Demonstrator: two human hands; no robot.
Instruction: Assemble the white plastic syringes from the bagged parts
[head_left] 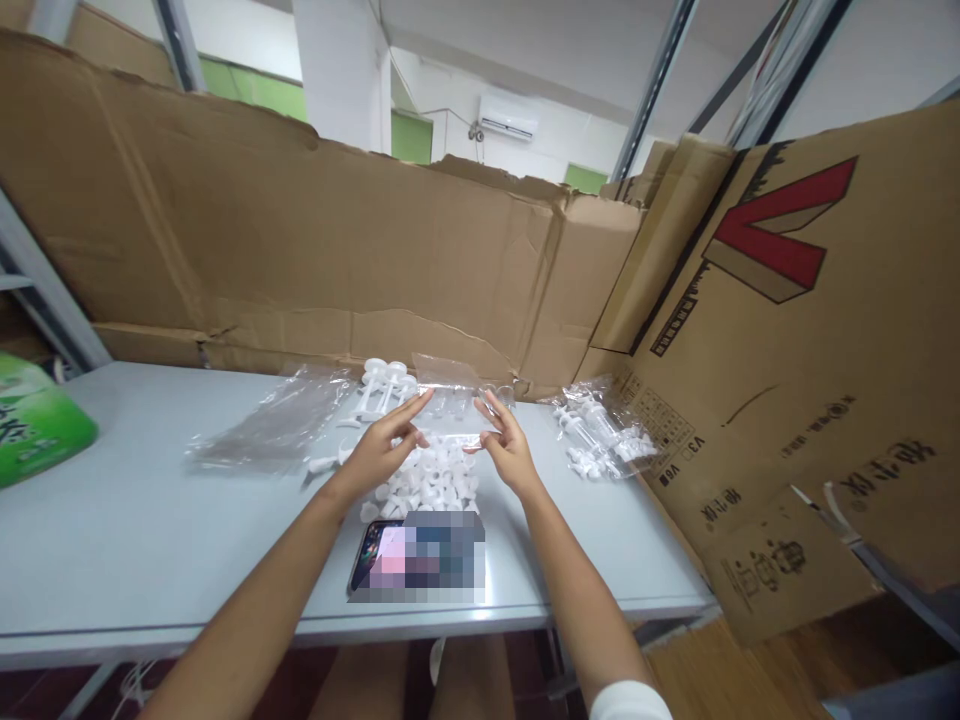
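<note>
Flanking white pieces (pixel 431 485), left hand (pixel 379 455), right hand (pixel 514 455), grip unclear; phone (pixel 390 558) nearer, bagged parts (pixel 604 430) rightward

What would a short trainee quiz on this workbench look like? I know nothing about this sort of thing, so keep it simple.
1. Multiple choice: what lies between the pile of small white parts and the near edge of the table?
a) a roll of tape
b) a phone
c) a pair of scissors

2. True or false: the green package is to the left of the flat clear plastic.

3. Open: which of the person's hands is nearer the clear bag with white parts, beside the printed cardboard?

Key: 1: b. 2: true. 3: the right hand.
</note>
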